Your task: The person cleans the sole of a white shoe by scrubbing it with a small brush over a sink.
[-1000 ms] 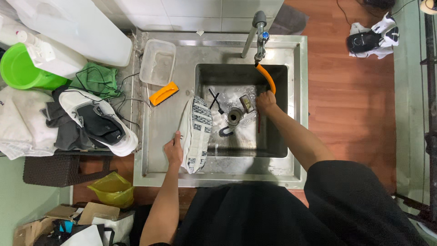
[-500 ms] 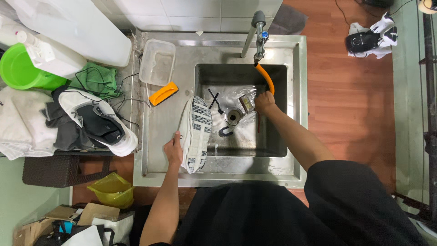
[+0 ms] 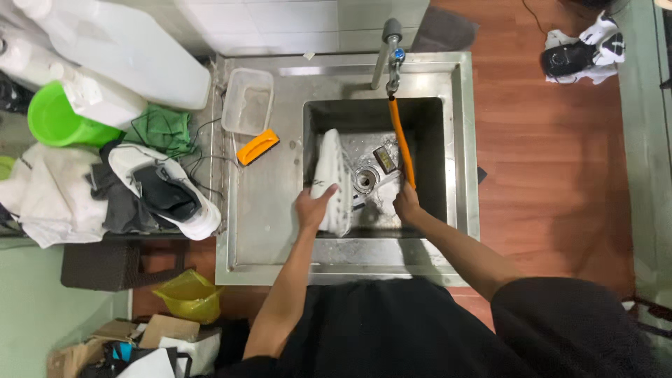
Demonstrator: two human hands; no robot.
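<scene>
Shoe (image 3: 331,176), white and turned on its side, stood inside the steel sink (image 3: 458,140) at the basin's left wall. The left hand (image 3: 311,208) gripped it, fingers wrapped around its near end. Right of the shoe, the right hand (image 3: 406,203) was closed around the lower end of an orange hose (image 3: 401,143), which ran up to the tap (image 3: 389,52) at the back of the sink. The drain (image 3: 365,180) lay between the two hands. On the sink's flat left side sat an orange brush (image 3: 257,147) and, behind it, a clear tub (image 3: 248,101). Left of the sink, a second white shoe (image 3: 164,190) lay on a pile of cloths, with a green bucket (image 3: 52,120) behind it.
</scene>
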